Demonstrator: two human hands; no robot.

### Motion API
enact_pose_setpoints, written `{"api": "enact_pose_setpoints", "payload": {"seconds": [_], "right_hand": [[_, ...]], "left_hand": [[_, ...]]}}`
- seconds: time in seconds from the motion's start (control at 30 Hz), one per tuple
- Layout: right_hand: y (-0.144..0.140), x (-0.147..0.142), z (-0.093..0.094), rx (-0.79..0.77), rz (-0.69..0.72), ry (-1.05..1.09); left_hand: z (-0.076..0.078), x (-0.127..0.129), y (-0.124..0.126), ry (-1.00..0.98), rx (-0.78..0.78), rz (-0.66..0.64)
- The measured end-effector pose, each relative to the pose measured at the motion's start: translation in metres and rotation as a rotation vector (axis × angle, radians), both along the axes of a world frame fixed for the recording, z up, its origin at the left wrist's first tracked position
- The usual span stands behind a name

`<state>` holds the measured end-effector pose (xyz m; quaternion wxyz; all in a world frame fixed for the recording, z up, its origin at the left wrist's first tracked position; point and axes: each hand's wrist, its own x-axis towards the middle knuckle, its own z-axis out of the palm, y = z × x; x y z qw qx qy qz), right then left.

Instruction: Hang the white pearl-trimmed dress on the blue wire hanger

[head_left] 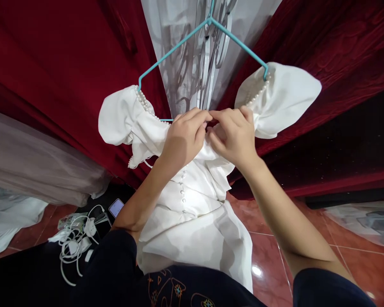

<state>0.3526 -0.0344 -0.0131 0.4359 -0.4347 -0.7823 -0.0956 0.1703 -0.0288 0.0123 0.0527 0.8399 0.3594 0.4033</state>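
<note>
A white dress [192,238] with puffed sleeves and pearl-beaded edging hangs from a light blue hanger [176,49]. Small round buttons run down the middle of its bodice. At the top edge of the bodice my left hand [187,134] is closed, its fingers pinching the cloth. My right hand [233,132] meets it there, also closed on the dress, with thumb and forefinger bent together. The fingertips of both hands nearly touch. Exactly what lies between them is hidden by the fingers.
Dark red curtains [67,64] hang on both sides, with pale sheer fabric [179,55] between them. At the lower left, tangled white cables [72,243] and a phone [116,207] lie on a black surface. Reddish floor tiles [269,251] show below.
</note>
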Motion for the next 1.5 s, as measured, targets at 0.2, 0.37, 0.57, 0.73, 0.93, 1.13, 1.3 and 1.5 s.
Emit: {"api": "enact_pose_setpoints", "payload": {"seconds": [0.2,0.37,0.57,0.73,0.93,1.13,1.3,1.5], "right_hand": [[0.006,-0.008,-0.019,0.081,-0.06,0.127],[0.004,-0.011,-0.018,0.03,-0.056,0.132],[-0.007,-0.009,0.002,-0.03,-0.099,0.143],[-0.007,-0.005,0.032,-0.127,-0.059,0.137],[0.007,-0.012,0.029,-0.179,-0.096,0.151],[0.011,-0.013,0.016,-0.152,-0.1,0.174],[0.0,-0.017,0.013,-0.105,-0.079,0.148],[-0.002,0.003,0.014,0.239,-0.002,0.261]], "left_hand": [[-0.007,-0.026,0.002,-0.254,0.289,0.156],[-0.004,-0.073,0.03,-0.398,0.521,0.536],[0.012,-0.127,0.076,-0.43,0.229,0.302],[0.026,-0.164,0.088,-0.528,0.347,0.401],[-0.025,-0.171,0.045,-0.591,0.198,0.66],[-0.032,-0.116,-0.002,-0.379,0.283,0.341],[0.004,-0.065,0.008,-0.364,0.344,0.089],[-0.001,-0.041,0.013,-0.005,0.069,0.188]]}}
